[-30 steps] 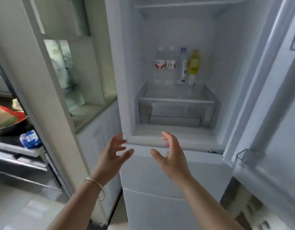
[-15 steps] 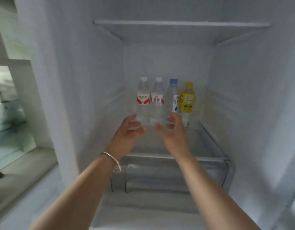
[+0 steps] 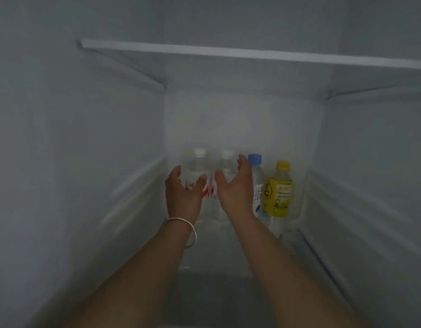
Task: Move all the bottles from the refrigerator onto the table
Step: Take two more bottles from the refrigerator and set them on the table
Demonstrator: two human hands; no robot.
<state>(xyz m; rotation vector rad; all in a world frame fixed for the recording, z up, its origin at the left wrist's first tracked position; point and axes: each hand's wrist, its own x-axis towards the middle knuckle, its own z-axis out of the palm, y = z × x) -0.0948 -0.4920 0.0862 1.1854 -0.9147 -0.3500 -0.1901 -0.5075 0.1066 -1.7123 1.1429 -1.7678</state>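
Several bottles stand in a row at the back of the refrigerator. From the left: a clear bottle with a red label (image 3: 198, 162), a second clear bottle (image 3: 226, 162), a blue-capped bottle (image 3: 256, 176) and a yellow bottle (image 3: 279, 188). My left hand (image 3: 183, 195) is open, its fingers spread on either side of the first clear bottle without closing on it. My right hand (image 3: 235, 188) is also open, curved in front of the second clear bottle and hiding its label. Both hands cover the lower parts of those two bottles.
A glass shelf (image 3: 252, 54) spans the compartment above the bottles. Ribbed white side walls (image 3: 124, 185) close in on the left and right. The bottles stand on a clear shelf (image 3: 306, 242) whose edge shows at the lower right.
The view has pushed deeper into the refrigerator. Both hands have reached forward from in front of the bottles to around the two clear ones.
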